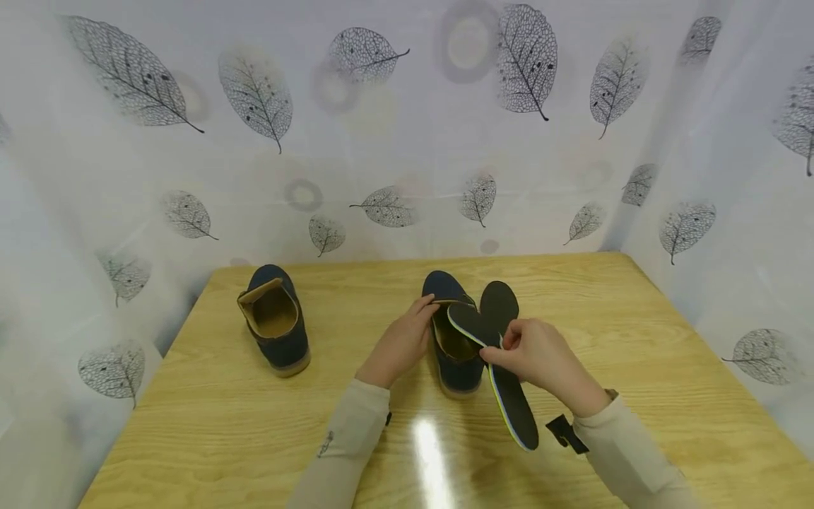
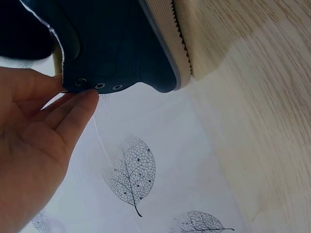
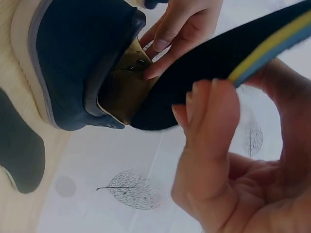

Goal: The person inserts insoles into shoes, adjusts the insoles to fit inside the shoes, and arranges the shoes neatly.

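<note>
A navy shoe (image 1: 461,375) with a tan lining stands right of the table's middle, its toe away from me. My left hand (image 1: 400,343) pinches the upper's edge beside the eyelets (image 2: 99,86), holding the opening apart. In my right hand (image 1: 540,357) a dark insole (image 1: 514,410) with a yellow and blue edge is pinched between thumb and fingers. One end of it overlaps the shoe opening; the right wrist view shows that tip right at the tan lining (image 3: 124,92). A second dark insole (image 1: 500,300) lies on the table, partly hidden behind the held one.
Another navy shoe (image 1: 282,350) stands at the left of the wooden table (image 1: 222,424), its tongue raised. A white curtain (image 1: 420,148) printed with grey leaves hangs behind the table's back edge. A black strap (image 1: 566,433) sticks out from my right cuff.
</note>
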### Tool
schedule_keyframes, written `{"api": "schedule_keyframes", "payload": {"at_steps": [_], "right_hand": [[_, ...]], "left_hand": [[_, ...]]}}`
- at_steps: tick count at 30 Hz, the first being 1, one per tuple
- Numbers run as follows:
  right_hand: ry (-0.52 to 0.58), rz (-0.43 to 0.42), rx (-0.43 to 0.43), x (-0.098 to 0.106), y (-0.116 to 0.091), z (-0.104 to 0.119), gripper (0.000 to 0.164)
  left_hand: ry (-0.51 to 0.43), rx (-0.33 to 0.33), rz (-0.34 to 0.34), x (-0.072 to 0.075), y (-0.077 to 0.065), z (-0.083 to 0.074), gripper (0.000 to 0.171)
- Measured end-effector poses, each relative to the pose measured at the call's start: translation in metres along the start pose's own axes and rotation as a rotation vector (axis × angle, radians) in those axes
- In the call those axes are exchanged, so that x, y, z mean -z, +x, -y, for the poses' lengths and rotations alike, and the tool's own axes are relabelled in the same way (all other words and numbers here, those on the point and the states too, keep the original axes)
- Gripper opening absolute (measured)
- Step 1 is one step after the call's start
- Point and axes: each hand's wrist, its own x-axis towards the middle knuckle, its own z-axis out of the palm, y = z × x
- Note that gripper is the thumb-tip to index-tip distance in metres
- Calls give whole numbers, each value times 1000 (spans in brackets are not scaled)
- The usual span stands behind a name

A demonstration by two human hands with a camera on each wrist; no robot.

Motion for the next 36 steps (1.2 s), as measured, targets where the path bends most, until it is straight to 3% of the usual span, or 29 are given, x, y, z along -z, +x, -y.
{"api": "schedule_keyframes", "payload": {"at_steps": [5,11,19,25,29,36], "right_hand": [[-65,62,56,1,5,6,31],[-104,104,68,-13,21,11,37],[-134,93,90,-24,33,19,45],[-184,90,72,-29,44,23,40],[-216,96,48,-32,53,25,33],[-276,88,40,-38,64,22,35]], "left_hand": [[18,5,3,2,0,3,37],[5,43,26,2,-1,5,37],[-22,54,45,3,-4,0,37],[-17,43,17,4,-3,0,36],[-11,40,22,3,-2,0,36],[-18,49,50,0,0,-2,37]]}}
